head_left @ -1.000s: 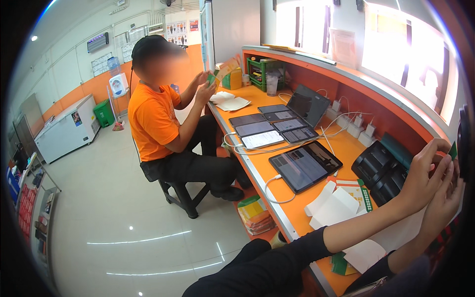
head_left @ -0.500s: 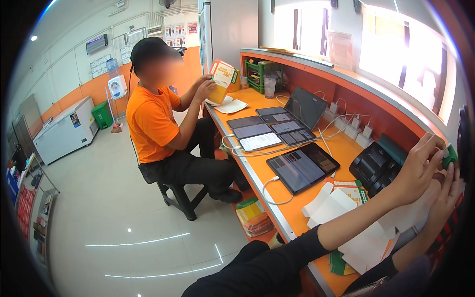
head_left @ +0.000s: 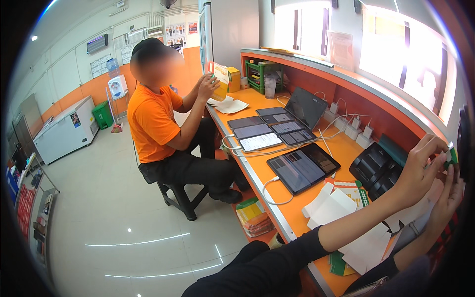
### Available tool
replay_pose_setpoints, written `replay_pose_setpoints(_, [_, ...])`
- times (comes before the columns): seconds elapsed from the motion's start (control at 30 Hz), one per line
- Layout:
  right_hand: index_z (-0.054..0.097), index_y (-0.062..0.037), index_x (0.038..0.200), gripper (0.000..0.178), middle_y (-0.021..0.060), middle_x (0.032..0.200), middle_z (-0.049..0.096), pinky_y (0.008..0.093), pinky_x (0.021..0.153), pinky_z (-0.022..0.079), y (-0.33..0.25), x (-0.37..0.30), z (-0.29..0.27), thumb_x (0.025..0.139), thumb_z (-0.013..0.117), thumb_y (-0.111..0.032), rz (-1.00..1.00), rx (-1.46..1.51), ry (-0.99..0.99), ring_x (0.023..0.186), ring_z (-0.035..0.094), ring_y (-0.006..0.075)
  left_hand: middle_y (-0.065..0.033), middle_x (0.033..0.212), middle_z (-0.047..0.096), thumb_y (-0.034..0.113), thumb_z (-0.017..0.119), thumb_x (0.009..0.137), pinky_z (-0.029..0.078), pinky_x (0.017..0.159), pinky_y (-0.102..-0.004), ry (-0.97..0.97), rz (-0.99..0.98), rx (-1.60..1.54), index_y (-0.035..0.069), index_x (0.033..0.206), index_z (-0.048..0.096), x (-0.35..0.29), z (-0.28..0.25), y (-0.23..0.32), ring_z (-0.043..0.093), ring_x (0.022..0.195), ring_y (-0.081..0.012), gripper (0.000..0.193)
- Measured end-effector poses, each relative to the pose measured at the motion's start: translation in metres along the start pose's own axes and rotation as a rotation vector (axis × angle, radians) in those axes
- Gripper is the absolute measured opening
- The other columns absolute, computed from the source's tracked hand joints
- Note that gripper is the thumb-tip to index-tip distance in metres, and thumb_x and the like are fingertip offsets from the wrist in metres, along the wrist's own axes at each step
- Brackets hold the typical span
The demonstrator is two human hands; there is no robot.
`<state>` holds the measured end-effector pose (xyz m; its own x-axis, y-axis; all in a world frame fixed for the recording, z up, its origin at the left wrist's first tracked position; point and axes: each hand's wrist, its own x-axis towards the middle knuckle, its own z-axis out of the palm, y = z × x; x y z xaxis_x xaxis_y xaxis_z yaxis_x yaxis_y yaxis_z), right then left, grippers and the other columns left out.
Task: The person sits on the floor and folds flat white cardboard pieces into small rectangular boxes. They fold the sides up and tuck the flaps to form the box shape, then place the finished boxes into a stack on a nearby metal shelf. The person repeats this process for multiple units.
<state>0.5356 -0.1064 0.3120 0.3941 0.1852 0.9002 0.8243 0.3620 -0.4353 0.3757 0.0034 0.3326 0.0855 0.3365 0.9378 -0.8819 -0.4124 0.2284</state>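
Note:
At the far right edge, my left hand (head_left: pixel 420 166) pinches a small green-and-white cardboard piece (head_left: pixel 451 156), probably part of a carton. Just below, my right hand (head_left: pixel 445 195) grips the lower side of the same piece with bent fingers. How far the piece extends is cut off by the picture's dark rim. Under my forearms lie flattened white cartons (head_left: pixel 368 247) with some printed sides, and an orange-and-green printed carton (head_left: pixel 349 190) sits beside them on the orange counter (head_left: pixel 297 210).
A black tablet (head_left: pixel 302 168), several phones (head_left: pixel 260 142) and a laptop (head_left: pixel 306 106) with white cables lie along the counter. Black printers or devices (head_left: pixel 376 168) stand near my left forearm. A co-worker (head_left: pixel 153 119) sits on a stool, holding a carton; a yellow box (head_left: pixel 232 79) stands beyond.
My hands have shifted slightly, and the green-and-white piece is tilted a little differently. The co-worker has turned and lowered their carton, uncovering the yellow box behind it.

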Motion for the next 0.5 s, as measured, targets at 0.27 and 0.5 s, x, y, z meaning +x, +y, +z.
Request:
replay_pose_setpoints(0.27, [0.054, -0.0012, 0.131, 0.037, 0.0086, 0.133, 0.053, 0.029, 0.098, 0.04, -0.006, -0.01, 0.001, 0.099, 0.052, -0.019, 0.138, -0.011, 0.097, 0.112, 0.054, 0.0146, -0.0111, 0.093, 0.052, 0.011, 0.052, 0.093, 0.044, 0.072, -0.031, 0.021, 0.021, -0.066, -0.002, 0.096, 0.055, -0.003, 0.007, -0.004, 0.051, 0.08, -0.0188, 0.013])
replay_pose_setpoints(0.5, [0.056, 0.0028, 0.124, 0.034, 0.0094, 0.116, 0.061, 0.0258, 0.094, 0.043, 0.006, 0.007, -0.009, 0.098, 0.055, -0.019, 0.053, 0.003, -0.045, 0.105, 0.058, 0.0125, -0.0106, 0.093, 0.051, 0.009, 0.052, 0.093, 0.044, 0.071, -0.0292, -0.001, 0.03, 0.052, -0.002, 0.098, 0.055, -0.001, 0.0, -0.001, 0.051, 0.081, -0.0181, 0.012])
